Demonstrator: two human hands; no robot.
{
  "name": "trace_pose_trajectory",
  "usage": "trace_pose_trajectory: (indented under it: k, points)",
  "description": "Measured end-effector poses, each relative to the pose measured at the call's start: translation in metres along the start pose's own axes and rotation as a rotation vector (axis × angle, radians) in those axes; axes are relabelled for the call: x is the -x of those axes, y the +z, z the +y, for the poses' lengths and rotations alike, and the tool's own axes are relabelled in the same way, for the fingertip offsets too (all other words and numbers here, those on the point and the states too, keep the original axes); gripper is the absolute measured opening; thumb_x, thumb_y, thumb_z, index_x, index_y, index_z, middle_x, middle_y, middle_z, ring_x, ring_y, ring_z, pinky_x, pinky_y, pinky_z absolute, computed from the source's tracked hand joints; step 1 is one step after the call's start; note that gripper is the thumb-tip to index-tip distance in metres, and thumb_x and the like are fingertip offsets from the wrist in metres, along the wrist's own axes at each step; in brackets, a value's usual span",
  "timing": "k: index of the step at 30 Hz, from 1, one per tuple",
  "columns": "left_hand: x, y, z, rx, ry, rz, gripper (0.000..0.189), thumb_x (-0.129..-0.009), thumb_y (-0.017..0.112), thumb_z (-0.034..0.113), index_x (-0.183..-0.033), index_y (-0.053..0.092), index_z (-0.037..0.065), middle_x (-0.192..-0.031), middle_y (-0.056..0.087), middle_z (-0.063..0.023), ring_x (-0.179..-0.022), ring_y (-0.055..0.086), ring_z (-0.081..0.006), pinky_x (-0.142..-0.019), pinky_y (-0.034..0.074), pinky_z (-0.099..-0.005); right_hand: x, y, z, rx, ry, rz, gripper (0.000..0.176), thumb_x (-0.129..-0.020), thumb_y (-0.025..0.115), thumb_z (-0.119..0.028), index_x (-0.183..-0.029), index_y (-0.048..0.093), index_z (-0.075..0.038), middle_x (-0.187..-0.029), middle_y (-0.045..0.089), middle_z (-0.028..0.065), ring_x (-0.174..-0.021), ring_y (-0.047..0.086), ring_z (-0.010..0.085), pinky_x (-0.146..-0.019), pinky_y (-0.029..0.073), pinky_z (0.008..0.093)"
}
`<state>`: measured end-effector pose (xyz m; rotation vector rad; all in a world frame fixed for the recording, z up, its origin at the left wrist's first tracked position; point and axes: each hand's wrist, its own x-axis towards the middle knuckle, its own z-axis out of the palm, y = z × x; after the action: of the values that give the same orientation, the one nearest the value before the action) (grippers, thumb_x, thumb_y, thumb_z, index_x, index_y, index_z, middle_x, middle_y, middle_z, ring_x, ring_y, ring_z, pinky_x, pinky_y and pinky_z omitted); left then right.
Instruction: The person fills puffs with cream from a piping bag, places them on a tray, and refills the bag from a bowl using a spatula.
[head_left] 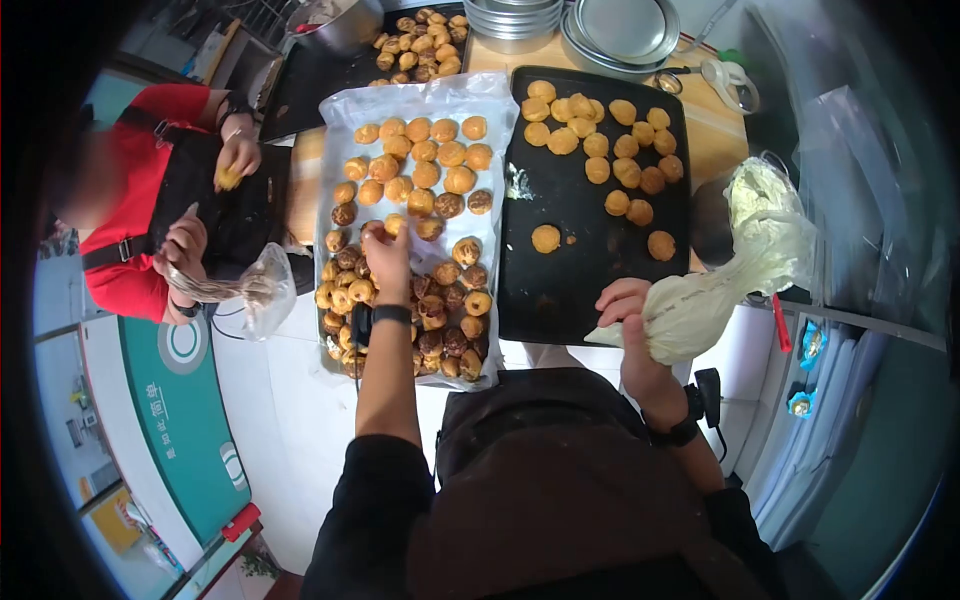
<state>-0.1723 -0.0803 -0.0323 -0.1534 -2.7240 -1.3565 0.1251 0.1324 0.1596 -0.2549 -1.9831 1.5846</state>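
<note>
My left hand (388,258) reaches over the paper-lined tray (335,105) with its fingers curled at a cream puff (395,223); the fingers partly hide their hold on it. Around it lie rows of golden puffs (424,174) and, nearer to me, a heap of brown-topped puffs (431,312). My right hand (640,345) grips a piping bag (690,315) filled with pale cream, its tip pointing left over the near right edge of the black baking tray (560,300). More golden puffs (627,173) sit on that tray, with one puff (546,238) apart from the others.
At left, a co-worker in a red top (140,190) holds a puff (228,178) and a piping bag (268,290). Another tray of puffs (425,45) lies at the back, beside stacked metal pans (625,30). A strainer (668,82) and a red-handled tool (781,322) are at right.
</note>
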Motion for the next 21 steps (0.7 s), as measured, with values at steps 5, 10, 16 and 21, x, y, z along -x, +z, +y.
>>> trace_pose_trajectory:
  k: [5, 10, 16, 21]
  points:
    - [0.028, -0.003, 0.073, 0.108, 0.143, -0.145, 0.056, -0.078, 0.072, 0.030, -0.117, 0.051, -0.004, -0.094, 0.059, -0.0129, -0.089, 0.056, -0.0256, -0.078, 0.044, -0.0363, 0.004, 0.010, 0.012, 0.362, -0.011, -0.109, 0.004, -0.080, 0.061, -0.004, -0.084, 0.060, -0.004, -0.088, 0.058, 0.0078, -0.081, 0.055, 0.0246, -0.074, 0.044, 0.0343]
    - [0.143, -0.046, 0.218, 0.560, 0.373, -0.949, 0.071, -0.072, 0.078, 0.025, -0.129, 0.041, 0.004, -0.120, 0.053, -0.0118, -0.108, 0.053, -0.0217, -0.091, 0.042, -0.0343, 0.004, 0.035, 0.031, -0.087, 0.280, -0.115, 0.033, -0.077, 0.067, -0.017, -0.105, 0.054, -0.003, -0.094, 0.058, 0.0111, -0.091, 0.055, 0.0305, -0.081, 0.044, 0.0395]
    - [0.149, -0.048, 0.219, 0.312, 0.283, -0.676, 0.056, -0.070, 0.076, 0.017, -0.117, 0.051, 0.002, -0.107, 0.059, -0.0155, -0.100, 0.059, -0.0283, -0.085, 0.047, -0.0371, -0.010, -0.008, 0.032, -0.108, 0.326, -0.369, 0.090, -0.076, 0.071, -0.026, -0.142, 0.018, 0.004, -0.144, 0.029, 0.0212, -0.135, 0.029, 0.0264, -0.109, 0.024, 0.0368]
    - [0.182, -0.047, 0.230, 0.035, 0.700, -0.523, 0.050, -0.071, 0.074, 0.011, -0.116, 0.054, 0.003, -0.114, 0.056, -0.0143, -0.106, 0.052, -0.0329, -0.091, 0.042, -0.0408, -0.023, 0.034, 0.052, -0.727, 0.437, 0.272, 0.019, -0.092, 0.053, -0.016, -0.099, 0.057, 0.002, -0.082, 0.057, 0.0041, -0.079, 0.056, 0.0133, -0.079, 0.046, 0.0298]
